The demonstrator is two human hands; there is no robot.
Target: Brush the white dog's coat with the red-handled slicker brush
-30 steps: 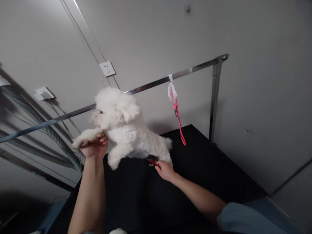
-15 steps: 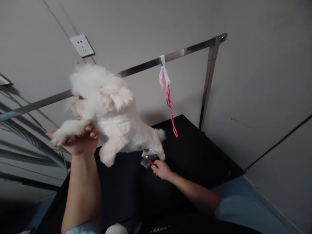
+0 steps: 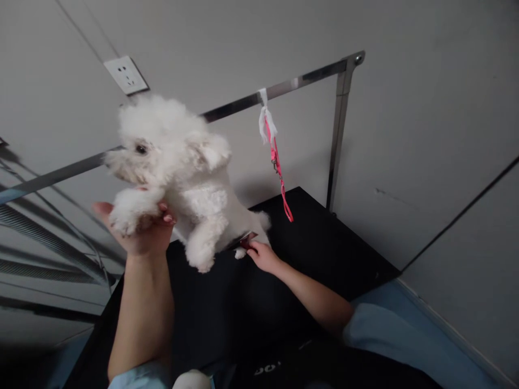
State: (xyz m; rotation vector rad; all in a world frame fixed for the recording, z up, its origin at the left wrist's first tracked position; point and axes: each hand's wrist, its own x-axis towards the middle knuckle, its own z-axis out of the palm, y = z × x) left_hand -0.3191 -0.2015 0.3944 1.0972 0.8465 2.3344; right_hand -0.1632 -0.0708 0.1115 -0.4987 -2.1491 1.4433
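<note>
A fluffy white dog (image 3: 203, 200) is propped up on its hind legs on a black grooming table (image 3: 203, 319), its head turned left. My left hand (image 3: 148, 237) is under one of its front paws, fingers curled round the leg and holding it up. The other front leg hangs down. Low on the dog's belly, by the hind leg, my right hand (image 3: 263, 256) grips the dark red handle of a slicker brush (image 3: 246, 240). The brush head lies against the fur and is partly hidden.
A metal bar frame (image 3: 316, 75) runs behind the dog. A pink leash (image 3: 279, 178) hangs from it by a white cloth tie. Ribbed hoses (image 3: 57, 240) lie at the left, and a wall socket (image 3: 126, 74) is above. A rounded white object (image 3: 192, 379) shows at the bottom edge.
My right hand has raised the slicker brush from below the belly up against the dog's fur. The held paw and the dog's head have shifted slightly right, and its eye shows more.
</note>
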